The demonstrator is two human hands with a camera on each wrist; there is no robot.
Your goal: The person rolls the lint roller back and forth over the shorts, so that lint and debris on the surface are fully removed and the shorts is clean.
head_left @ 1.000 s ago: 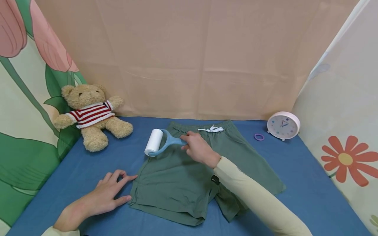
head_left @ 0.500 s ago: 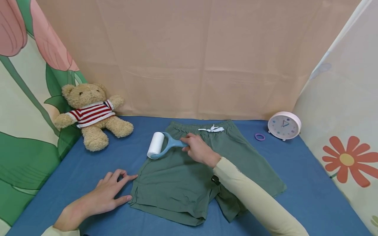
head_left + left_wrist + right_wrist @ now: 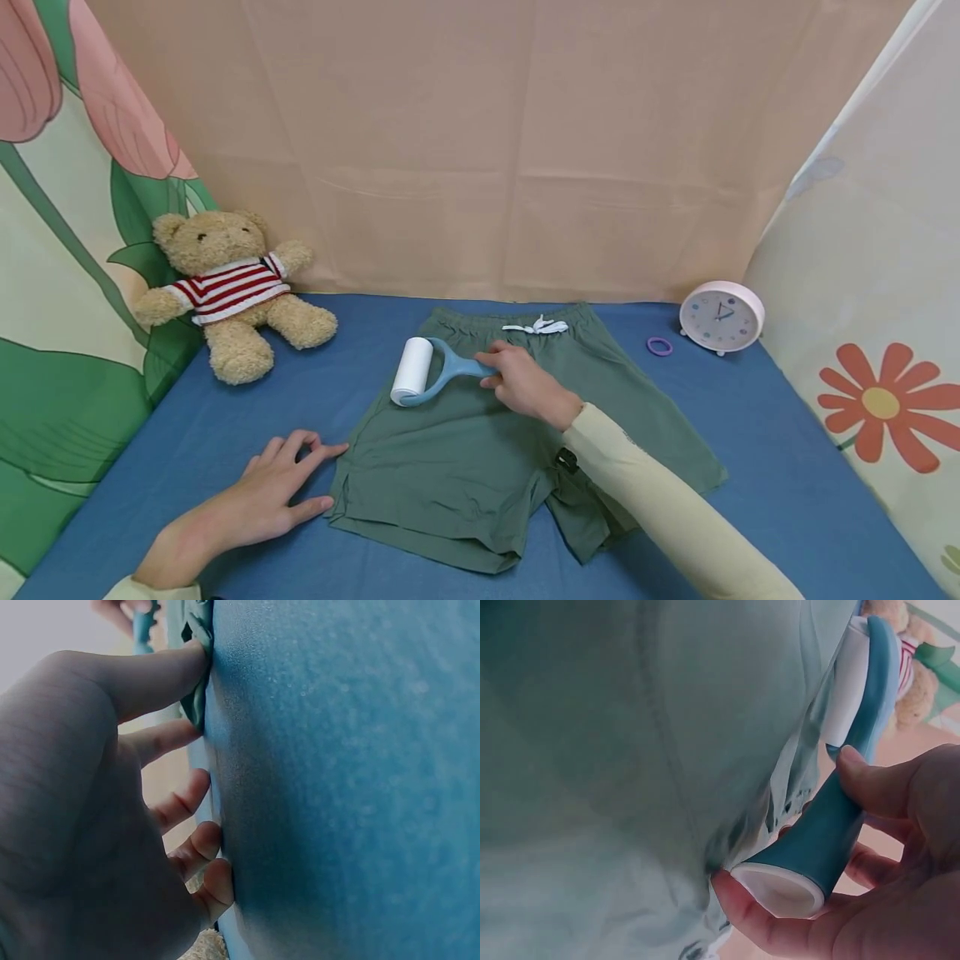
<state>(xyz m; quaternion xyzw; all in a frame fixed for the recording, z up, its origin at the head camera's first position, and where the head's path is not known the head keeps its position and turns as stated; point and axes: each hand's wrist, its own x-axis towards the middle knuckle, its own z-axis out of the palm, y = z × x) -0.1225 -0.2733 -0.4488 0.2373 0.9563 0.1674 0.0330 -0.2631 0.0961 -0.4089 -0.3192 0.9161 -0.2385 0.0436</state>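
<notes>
the right hand (image 3: 527, 385) gripped a blue-handled roller (image 3: 412, 371) on the green shorts (image 3: 442, 467); the left hand (image 3: 262, 496), loosely spread, touched their edge.

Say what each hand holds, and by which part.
The right hand holds the roller by its blue handle. The left hand grips nothing, only touching the edge of the shorts.
</notes>
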